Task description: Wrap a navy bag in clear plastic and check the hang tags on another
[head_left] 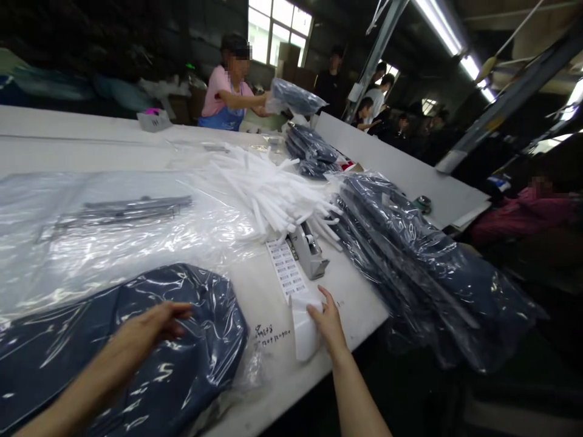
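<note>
Label strip [291,279] lies on the white table [68,133], running toward six o'clock from the grey dispenser [310,250]. The right hand [327,321] grips its blank end, fingers narrow. The left hand [152,331], at nine o'clock of it, rests loosely spread on the bagged navy garment [182,376]. This looks like the labelling step; freeing one sticker cleanly calls for a steady pinch.

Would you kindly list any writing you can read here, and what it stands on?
Nothing reads clearly enough to quote.
On the label strip: rows of printed labels, too small to read.
On the table: two lines of handwriting, mostly digits, too blurred to read.
</note>
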`<state>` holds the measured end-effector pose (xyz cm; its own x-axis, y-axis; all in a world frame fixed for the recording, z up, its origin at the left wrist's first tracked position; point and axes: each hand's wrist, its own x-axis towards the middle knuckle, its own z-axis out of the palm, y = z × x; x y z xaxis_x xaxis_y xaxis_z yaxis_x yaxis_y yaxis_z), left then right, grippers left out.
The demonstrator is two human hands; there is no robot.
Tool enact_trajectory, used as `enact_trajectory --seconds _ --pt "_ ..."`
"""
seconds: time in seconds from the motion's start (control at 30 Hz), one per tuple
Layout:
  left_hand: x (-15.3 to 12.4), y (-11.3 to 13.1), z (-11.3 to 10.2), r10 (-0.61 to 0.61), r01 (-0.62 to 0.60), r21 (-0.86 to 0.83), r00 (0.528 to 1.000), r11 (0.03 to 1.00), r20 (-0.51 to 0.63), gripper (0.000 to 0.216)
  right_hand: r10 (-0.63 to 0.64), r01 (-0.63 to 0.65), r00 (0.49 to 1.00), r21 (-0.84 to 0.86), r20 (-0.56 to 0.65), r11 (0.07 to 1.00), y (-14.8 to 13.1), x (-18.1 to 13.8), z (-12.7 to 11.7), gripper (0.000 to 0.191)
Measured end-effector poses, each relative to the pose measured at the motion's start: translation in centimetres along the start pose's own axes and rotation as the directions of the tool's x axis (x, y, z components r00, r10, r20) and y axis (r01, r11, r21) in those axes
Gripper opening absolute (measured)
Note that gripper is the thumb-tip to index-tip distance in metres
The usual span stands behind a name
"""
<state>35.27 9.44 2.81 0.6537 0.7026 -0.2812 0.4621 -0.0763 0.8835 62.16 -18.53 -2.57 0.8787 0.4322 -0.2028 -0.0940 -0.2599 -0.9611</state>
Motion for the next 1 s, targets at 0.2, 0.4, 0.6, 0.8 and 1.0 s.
enact_trajectory --seconds 0.2,0.4,0.6,0.8,1.0 --pt "0.7 6.5 18.5 -0.293 0.756 -0.417 0.604 0.504 0.741 0.065 -0.003 -0.072 0.985 0.421 0.174 0.904 -0.5 -2.4 -0.3 0.089" --pt "4.4 6.5 24.8 -0.236 0.567 -0.631 0.813 0.529 0.532 0.023 -0.007 -0.108 0.941 0.321 0.338 0.941 2.3 -3.4 -2.3 0.091" --pt "4.9 5.2 23.8 -0.168 0.424 -0.623 0.888 0.657 0.427 0.016 -0.054 0.022 0.985 0.189 0.164 0.982 0.7 -0.1 -1.8 0.061" --pt "5.0 5.6 23.5 -0.129 0.492 -0.665 0.846 0.562 0.517 0.024 -0.046 0.021 0.989 0.172 0.141 0.985 -2.3 1.8 1.3 0.037" --pt "5.1 4.9 24.3 -0.067 0.467 -0.702 0.853 0.538 0.517 0.035 -0.167 0.176 0.983 -0.115 0.079 0.978 -0.8 1.6 1.0 0.027"
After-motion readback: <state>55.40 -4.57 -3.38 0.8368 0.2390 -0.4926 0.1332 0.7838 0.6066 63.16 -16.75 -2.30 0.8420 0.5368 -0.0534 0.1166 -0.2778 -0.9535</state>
